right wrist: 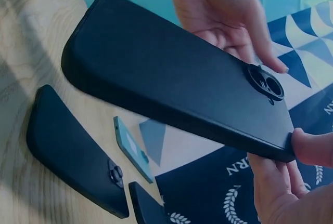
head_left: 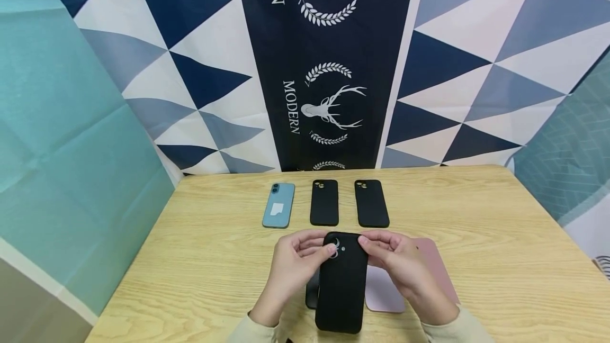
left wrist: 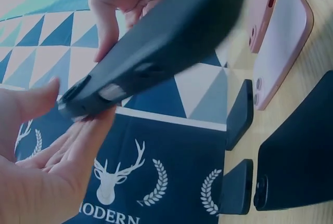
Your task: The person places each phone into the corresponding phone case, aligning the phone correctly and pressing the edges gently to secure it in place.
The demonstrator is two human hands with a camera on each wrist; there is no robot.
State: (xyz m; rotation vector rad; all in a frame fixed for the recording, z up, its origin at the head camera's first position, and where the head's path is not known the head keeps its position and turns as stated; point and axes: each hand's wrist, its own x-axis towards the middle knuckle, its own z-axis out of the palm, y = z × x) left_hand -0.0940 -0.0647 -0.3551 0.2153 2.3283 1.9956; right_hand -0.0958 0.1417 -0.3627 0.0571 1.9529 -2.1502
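Observation:
Between both hands is a black phone case [head_left: 341, 292], its back and camera cut-out facing up. My left hand [head_left: 297, 263] holds it at the camera corner, thumb on top beside the ring and fingers behind. At the opposite top corner my right hand [head_left: 397, 258] pinches the edge with the thumb. A side slot of the case appears in the left wrist view. The front is hidden, so I cannot tell whether a phone sits inside. Beneath it lie a black phone-shaped piece [head_left: 312, 291], a lilac phone [head_left: 385, 292] and a pink case [head_left: 436, 266], partly covered.
Farther back on the wooden table [head_left: 205, 258], a blue phone [head_left: 280, 206] with a white label lies beside two black cases, one in the middle [head_left: 324, 202] and one to the right [head_left: 371, 204]. A patterned cloth [head_left: 329, 68] hangs behind the table.

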